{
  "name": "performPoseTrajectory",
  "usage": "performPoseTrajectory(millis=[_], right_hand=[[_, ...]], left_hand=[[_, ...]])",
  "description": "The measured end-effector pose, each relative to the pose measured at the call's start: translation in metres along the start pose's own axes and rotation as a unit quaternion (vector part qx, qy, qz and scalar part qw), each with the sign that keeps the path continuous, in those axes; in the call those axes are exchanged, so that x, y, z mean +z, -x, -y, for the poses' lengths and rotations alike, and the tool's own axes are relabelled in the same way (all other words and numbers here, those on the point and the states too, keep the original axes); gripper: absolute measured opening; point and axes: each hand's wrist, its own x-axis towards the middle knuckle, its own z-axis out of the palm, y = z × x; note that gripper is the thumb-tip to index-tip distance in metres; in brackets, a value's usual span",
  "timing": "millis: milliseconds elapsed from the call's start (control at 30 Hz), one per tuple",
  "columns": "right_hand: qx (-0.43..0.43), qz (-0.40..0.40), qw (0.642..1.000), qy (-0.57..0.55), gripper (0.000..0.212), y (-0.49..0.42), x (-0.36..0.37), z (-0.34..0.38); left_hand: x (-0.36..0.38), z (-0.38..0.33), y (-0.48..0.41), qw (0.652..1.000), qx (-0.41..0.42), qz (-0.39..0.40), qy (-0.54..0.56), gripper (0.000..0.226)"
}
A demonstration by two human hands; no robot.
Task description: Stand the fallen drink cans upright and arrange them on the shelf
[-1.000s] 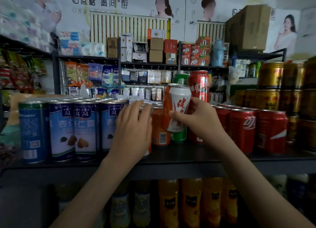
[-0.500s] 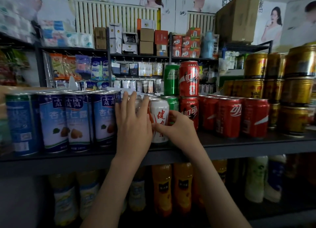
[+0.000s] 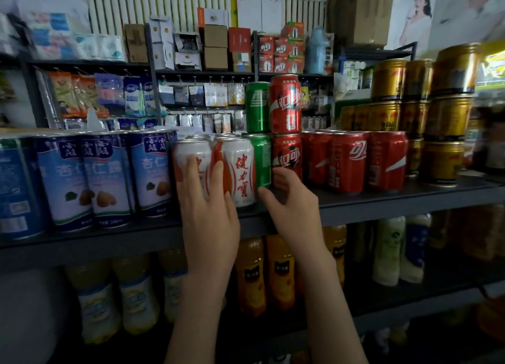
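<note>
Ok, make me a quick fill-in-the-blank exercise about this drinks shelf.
1. The tall blue cans stand to the ___ of the left hand.
2. The white can with red characters stands ___.
3. Beside the upper red can stands another can, coloured ___.
4. The gold cans stand at the ___ end of the shelf.
Missing: left; upright; green; right.

White radiators (image 3: 161,5) and posters (image 3: 415,16) behind dark metal racks (image 3: 191,72) in dim light
</note>
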Motion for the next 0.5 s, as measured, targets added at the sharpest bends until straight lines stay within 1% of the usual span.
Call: performPoseTrajectory(millis=[67,133,300,500], right_hand=[[-0.013,-0.013,1.000,0.007,0.040,0.005,-0.008,-0.004],[-0.016,-0.019,1.000,0.010,0.039,0.009,-0.017,-0.010],[-0.034,-0.001,0.999,-0.002,0.039,0.007,-0.054,-0.036],[-0.068,0.026,0.997,0.014,0.037,-0.006,-0.116,-0.080]], left_hand=[[-0.001,-0.009,0.005,1.000,-0.007,-0.010,-0.005,0.048],[0.001,-0.023,0.011,1.000,0.002,-0.027,-0.013,0.045],[0.023,-0.075,0.022,0.998,0.002,-0.056,-0.008,0.039],[0.067,-0.133,0.036,0.999,-0.039,-0.022,-0.019,0.042]])
